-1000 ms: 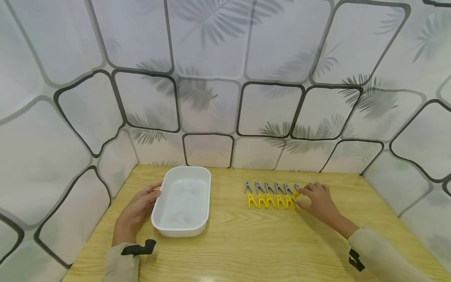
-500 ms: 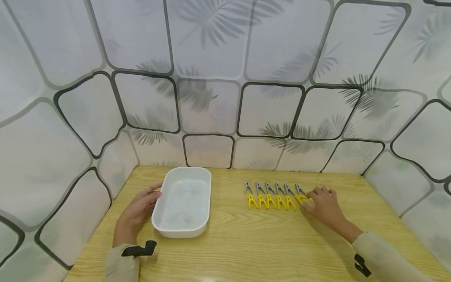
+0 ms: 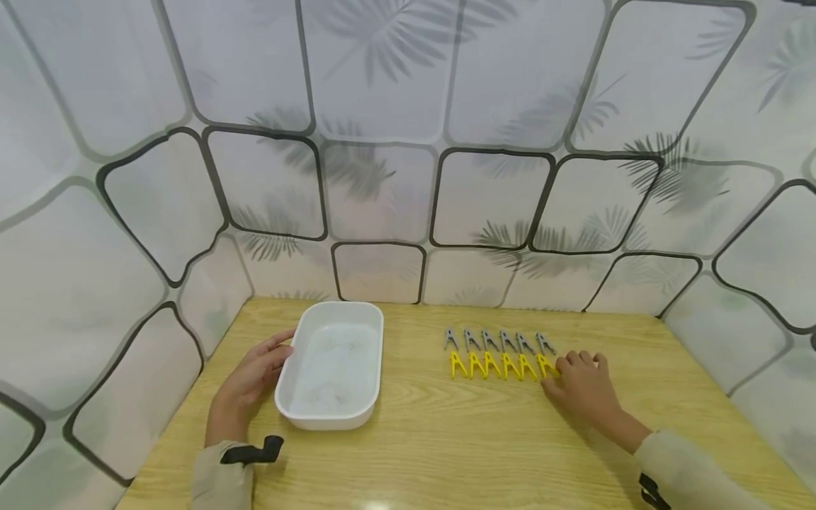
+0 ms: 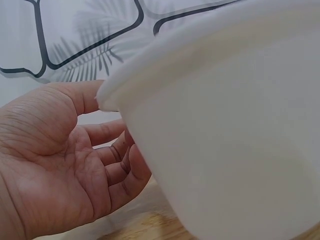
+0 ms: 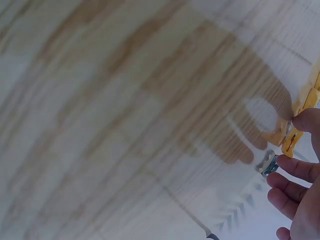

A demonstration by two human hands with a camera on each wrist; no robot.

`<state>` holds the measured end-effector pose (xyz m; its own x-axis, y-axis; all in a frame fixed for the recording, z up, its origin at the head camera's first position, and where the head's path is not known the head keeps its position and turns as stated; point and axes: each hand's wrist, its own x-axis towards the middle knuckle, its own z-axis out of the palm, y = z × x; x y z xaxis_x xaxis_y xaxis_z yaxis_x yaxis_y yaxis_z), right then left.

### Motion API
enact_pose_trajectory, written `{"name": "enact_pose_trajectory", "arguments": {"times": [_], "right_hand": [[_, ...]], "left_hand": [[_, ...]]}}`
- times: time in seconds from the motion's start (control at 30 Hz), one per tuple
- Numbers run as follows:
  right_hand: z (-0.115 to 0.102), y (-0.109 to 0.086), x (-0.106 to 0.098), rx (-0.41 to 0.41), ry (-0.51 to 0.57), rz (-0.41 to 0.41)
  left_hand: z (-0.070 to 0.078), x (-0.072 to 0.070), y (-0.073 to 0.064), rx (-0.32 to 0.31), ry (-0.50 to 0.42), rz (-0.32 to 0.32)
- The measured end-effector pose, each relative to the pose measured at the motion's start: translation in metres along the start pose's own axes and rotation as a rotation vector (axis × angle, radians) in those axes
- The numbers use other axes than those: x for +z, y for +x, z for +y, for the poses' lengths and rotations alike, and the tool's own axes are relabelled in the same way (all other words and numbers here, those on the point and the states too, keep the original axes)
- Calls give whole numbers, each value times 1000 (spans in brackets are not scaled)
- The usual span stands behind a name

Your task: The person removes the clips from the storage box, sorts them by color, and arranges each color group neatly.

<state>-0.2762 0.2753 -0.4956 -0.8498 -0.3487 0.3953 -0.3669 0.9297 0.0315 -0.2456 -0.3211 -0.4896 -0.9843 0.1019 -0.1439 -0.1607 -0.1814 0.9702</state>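
Note:
My left hand [image 3: 255, 372] holds the left side of a white rectangular basin [image 3: 328, 419], with the thumb at the rim and the fingers against the outer wall in the left wrist view. To the right, grey clothespins [image 3: 506, 341] lie in a row on the table, with yellow clothespins [image 3: 509, 366] lined up in front of them. My right hand [image 3: 583, 386] is at the rightmost yellow clothespin [image 3: 545, 365], its thumb and index finger at that pin. The right wrist view shows the yellow clothespin [image 5: 292, 142] between those fingertips, beside a grey clothespin [image 5: 270, 165].
Everything lies on a wood-grain table [image 3: 433, 446]. Patterned white covering [image 3: 382, 191] with dark outlines and leaf prints surrounds its back and sides. Both sleeves carry black wrist straps [image 3: 251, 451].
The rightmost yellow clothespin has been turned and set upright in line with the row, below its grey neighbour. My right hand has shifted slightly right and down; the left stays on the basin.

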Motion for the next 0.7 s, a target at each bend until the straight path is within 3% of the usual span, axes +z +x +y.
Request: {"name": "enact_pose_trajectory", "arguments": {"times": [0.3, 0.47, 0.7], "right_hand": [[-12, -4, 0, 57, 58, -18], [-12, -3, 3, 54, 67, 26], [-7, 0, 2, 85, 90, 7]], "left_hand": [[-5, -3, -7, -22, 19, 10], [-4, -4, -5, -10, -10, 10], [0, 1, -2, -9, 2, 10]]}}
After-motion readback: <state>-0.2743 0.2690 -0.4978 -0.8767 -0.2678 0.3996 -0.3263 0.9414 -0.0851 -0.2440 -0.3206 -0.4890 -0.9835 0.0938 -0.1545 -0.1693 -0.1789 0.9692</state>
